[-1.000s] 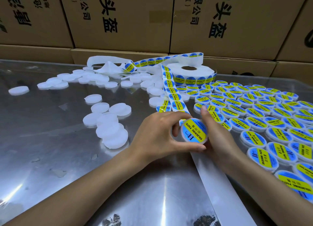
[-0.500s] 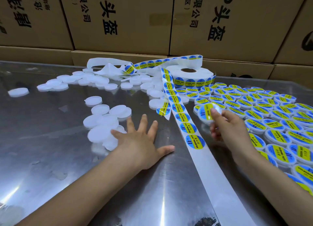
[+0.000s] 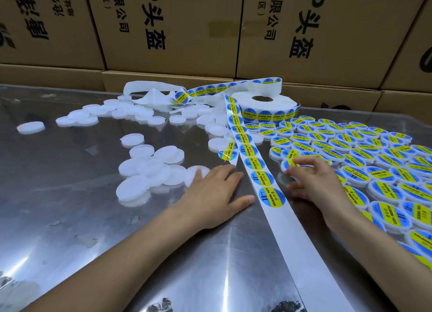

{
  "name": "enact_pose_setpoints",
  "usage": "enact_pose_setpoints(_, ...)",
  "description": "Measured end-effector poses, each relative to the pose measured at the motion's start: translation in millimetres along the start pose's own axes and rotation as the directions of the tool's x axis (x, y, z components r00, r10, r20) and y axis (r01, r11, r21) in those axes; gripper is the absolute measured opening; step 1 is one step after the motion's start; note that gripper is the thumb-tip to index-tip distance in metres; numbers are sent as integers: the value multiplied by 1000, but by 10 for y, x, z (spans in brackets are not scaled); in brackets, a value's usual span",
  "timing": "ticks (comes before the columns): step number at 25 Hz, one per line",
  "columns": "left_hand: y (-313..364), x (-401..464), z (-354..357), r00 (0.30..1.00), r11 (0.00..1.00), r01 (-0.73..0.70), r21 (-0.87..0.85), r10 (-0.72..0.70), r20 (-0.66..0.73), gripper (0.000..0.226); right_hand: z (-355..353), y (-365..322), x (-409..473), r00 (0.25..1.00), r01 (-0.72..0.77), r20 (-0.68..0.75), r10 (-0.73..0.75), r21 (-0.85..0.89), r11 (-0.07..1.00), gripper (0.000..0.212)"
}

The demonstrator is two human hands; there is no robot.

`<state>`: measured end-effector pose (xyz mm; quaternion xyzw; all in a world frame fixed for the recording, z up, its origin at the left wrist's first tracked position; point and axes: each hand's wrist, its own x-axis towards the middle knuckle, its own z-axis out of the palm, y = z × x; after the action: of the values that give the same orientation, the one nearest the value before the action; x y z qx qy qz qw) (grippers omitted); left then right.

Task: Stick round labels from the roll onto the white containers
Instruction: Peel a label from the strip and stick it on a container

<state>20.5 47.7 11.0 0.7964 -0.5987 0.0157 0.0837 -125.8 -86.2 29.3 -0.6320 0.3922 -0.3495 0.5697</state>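
Note:
Blank white round containers (image 3: 149,169) lie in a loose cluster on the shiny metal table (image 3: 70,218). My left hand (image 3: 215,194) lies flat with straight fingers, its fingertips on one blank container (image 3: 198,173). A strip of backing paper with round blue-and-yellow labels (image 3: 261,178) runs from the label roll (image 3: 264,106) toward me between my hands. My right hand (image 3: 313,178) sets a labelled container (image 3: 289,165) down at the near-left edge of the labelled group (image 3: 364,162), fingers curled on its rim.
More blank containers (image 3: 131,111) lie scattered at the back left, one (image 3: 30,127) alone at the far left. Crumpled spent backing paper (image 3: 152,96) lies behind them. Stacked cardboard boxes (image 3: 187,31) wall off the table's far side.
The labelled container went from both hands to my right hand, which carried it right and down onto the table beside the labelled ones. My left hand let go and moved left onto a blank container.

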Motion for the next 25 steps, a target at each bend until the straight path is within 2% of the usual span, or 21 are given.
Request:
enact_pose_setpoints(1, -9, 9, -1, 993, 994, -103, -30, 101, -56, 63, 17, 7, -19, 995, 93, 56, -87, -99, 991, 10)
enact_pose_setpoints(2, -19, 19, -2, 982, 985, -164, -51, 159, -98, 63, 22, 21, -33, 976, 202, 126, -178, -219, 955, 12)
enact_pose_setpoints(3, -34, 28, 1, 978, 982, -177, -66, 168, -127, 64, 22, 32, -45, 949, 295, 212, -232, -347, 890, 14)
enact_pose_setpoints(5, -66, 43, 20, 983, 992, -105, -65, 93, -159, 64, 15, 55, -59, 906, 402, 350, -236, -547, 734, 10)
enact_pose_setpoints(6, -80, 49, 32, 984, 998, -46, -51, 36, -172, 64, 3, 59, -60, 902, 416, 365, -232, -589, 693, 9)
enact_pose_setpoints(8, -113, 53, 39, 979, 996, 79, -51, -87, -187, 59, -32, 48, -45, 912, 400, 336, -234, -607, 687, 9)
enact_pose_setpoints(10, -147, 57, 27, 970, 984, 154, -84, -167, -177, 48, -69, 30, -20, 913, 377, 371, -168, -611, 696, 14)
enact_pose_setpoints(13, -146, 73, 13, 975, 988, 141, -57, -149, -163, 39, -124, 18, 0, 867, 394, 497, -34, -642, 657, 33)
enact_pose_setpoints(16, -160, 91, -39, 948, 970, 117, -213, -173, -268, 30, -123, 52, 27, 839, 465, 540, -66, -650, 601, 50)
enact_pose_setpoints(18, -199, 102, -65, 900, 900, 117, -420, -274, -338, 25, -106, 89, 27, 836, 491, 538, -111, -643, 587, 54)
enact_pose_setpoints(21, -266, 141, -63, 872, 699, 95, -708, -402, -280, 20, -84, 147, 31, 839, 510, 518, -166, -641, 573, 50)
enact_pose_setpoints(23, -293, 165, -51, 864, 636, 107, -764, -440, -246, 19, -66, 178, 33, 837, 529, 497, -228, -634, 564, 43)
enact_pose_setpoints(25, -304, 179, -41, 859, 644, 111, -757, -445, -253, 19, -50, 208, 36, 831, 552, 474, -292, -635, 540, 38)
